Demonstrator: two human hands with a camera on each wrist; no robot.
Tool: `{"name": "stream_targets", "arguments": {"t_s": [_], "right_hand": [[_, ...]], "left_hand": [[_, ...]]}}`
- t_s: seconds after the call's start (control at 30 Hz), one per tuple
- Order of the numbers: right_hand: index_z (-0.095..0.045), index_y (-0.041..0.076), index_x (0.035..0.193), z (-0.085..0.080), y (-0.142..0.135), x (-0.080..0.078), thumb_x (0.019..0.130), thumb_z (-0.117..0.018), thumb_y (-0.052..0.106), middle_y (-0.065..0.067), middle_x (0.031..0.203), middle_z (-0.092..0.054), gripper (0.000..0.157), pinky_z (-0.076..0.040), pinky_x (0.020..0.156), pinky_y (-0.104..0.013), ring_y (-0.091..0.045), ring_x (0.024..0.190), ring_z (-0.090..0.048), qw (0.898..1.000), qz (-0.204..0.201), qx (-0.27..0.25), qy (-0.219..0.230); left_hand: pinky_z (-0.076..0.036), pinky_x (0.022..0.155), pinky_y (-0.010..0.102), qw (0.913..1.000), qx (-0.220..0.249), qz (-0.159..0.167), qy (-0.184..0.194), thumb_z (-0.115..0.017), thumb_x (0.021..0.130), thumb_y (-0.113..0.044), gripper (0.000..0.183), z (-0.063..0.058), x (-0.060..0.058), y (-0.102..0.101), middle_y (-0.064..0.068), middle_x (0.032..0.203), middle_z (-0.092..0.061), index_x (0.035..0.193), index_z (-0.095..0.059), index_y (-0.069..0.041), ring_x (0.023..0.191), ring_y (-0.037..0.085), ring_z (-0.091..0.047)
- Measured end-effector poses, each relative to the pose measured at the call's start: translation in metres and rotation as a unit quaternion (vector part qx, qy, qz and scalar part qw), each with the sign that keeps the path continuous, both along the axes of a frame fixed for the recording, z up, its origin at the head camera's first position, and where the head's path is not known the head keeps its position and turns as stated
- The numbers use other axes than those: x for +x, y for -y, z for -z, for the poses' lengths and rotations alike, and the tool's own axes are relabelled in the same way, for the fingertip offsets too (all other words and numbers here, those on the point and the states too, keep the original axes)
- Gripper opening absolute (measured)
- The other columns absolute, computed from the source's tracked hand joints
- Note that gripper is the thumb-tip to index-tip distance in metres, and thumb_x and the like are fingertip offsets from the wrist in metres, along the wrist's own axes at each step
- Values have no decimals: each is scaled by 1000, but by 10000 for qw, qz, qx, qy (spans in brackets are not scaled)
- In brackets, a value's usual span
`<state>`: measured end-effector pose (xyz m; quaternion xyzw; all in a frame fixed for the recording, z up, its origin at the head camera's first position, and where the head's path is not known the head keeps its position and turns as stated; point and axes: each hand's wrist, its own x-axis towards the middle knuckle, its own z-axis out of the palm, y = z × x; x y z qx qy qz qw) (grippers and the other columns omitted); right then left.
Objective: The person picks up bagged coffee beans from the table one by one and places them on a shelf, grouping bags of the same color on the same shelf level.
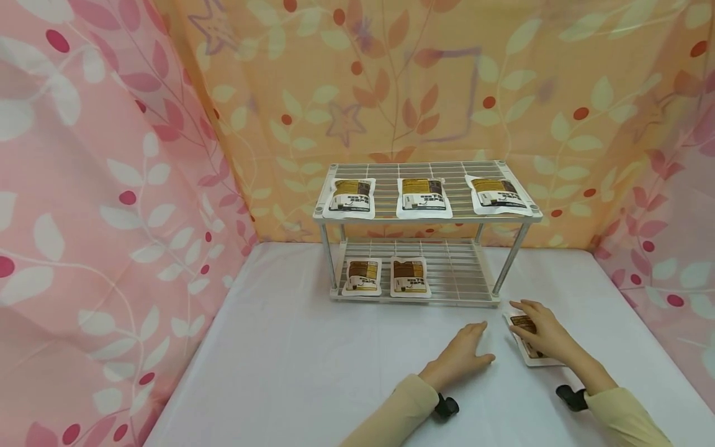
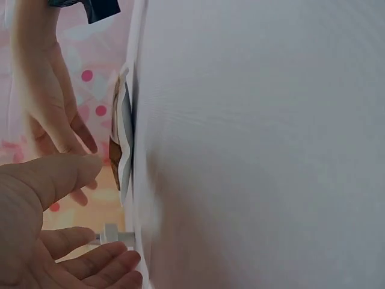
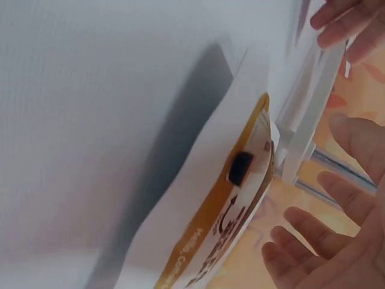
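A white pouch with a brown and yellow label [image 1: 533, 355] lies on the table at the right, in front of the shelf's corner. My right hand [image 1: 540, 332] hovers over it with fingers spread; the right wrist view shows a gap between those fingers and the pouch [image 3: 225, 211]. To the left of the pouch is my left hand [image 1: 459, 354], thumb apart from the fingers and nothing in its grasp. In the left wrist view, the left hand [image 2: 66, 241] is near the table surface, and the pouch [image 2: 122, 138] appears edge-on beyond it.
A two-tier white wire shelf [image 1: 413, 303] stands at the back. Three pouches, including the middle one [image 1: 423, 198], lie on its top tier. On the lower tier are a left pouch [image 1: 363, 277] and another pouch [image 1: 409, 277]. Patterned cloth [image 1: 279, 124] surrounds the table.
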<state>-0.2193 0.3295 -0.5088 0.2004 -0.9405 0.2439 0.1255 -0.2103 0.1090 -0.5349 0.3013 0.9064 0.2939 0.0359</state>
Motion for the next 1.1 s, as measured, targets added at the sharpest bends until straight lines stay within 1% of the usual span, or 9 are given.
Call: {"name": "stream_targets", "arguments": {"t_s": [0.17,0.33,0.43,0.53,0.63,0.73,0.87,0.93,1.1], "right_hand": [[-48,-8,125,-3,-8,2,80,-71,14,-40,121,-42,55,-36,79,-70,-59,105,-41,9997,100,59,207],[-50,-10,123,-7,-12,2,80,-71,14,-40,118,-45,54,-36,80,-68,-58,104,-43,9997,189,20,133],[-49,-11,123,-9,-14,4,81,-71,18,-39,116,-48,56,-37,81,-67,-56,104,-45,9991,304,75,273],[-48,-13,124,-9,-16,5,82,-70,22,-38,115,-49,58,-38,83,-66,-55,105,-45,9974,457,174,526],[-47,-14,124,-9,-18,7,83,-69,22,-40,113,-49,58,-39,83,-66,-56,104,-46,9956,572,266,690],[-46,-15,123,-8,-22,7,83,-68,22,-42,112,-48,58,-39,82,-66,-57,103,-46,9942,633,340,804],[-45,-16,123,-8,-25,7,83,-68,24,-43,111,-48,60,-40,81,-66,-58,102,-46,9919,702,434,969],[-45,-16,122,-9,-25,8,83,-69,24,-44,110,-48,61,-40,80,-65,-59,101,-46,9908,735,465,1040],[-46,-13,122,-14,-28,10,82,-69,22,-43,109,-50,58,-42,77,-65,-59,99,-48,9877,791,588,1218]], "left_hand": [[-35,104,21,9998,-161,61,103,-62,87,-38,68,0,2,-8,-1,142,-41,143,-34,-13,130,10,-38],[-34,104,20,9992,-297,200,182,-62,87,-40,70,-2,3,-15,-2,143,-40,144,-32,-13,131,10,-37],[-33,104,19,9988,-341,254,248,-62,87,-41,70,-5,4,-19,-3,143,-40,144,-32,-13,131,9,-37],[-32,104,18,9984,-411,314,246,-62,87,-41,70,-8,4,-22,-4,143,-40,144,-32,-13,131,8,-36],[-32,105,18,9978,-485,390,209,-61,87,-41,70,-10,4,-25,-4,143,-40,144,-32,-13,131,8,-36],[-32,104,18,9972,-554,424,263,-62,87,-41,70,-12,4,-28,-5,143,-40,144,-32,-14,131,7,-36],[-31,104,17,9964,-666,449,277,-63,86,-42,71,-10,3,-33,-6,142,-40,144,-32,-15,130,7,-37],[-30,105,16,9959,-744,478,206,-63,86,-42,71,-9,2,-36,-6,142,-40,144,-32,-15,130,7,-37],[-29,106,18,9944,-910,526,141,-63,86,-42,69,-9,1,-42,-6,141,-41,143,-35,-16,131,9,-36]]}}
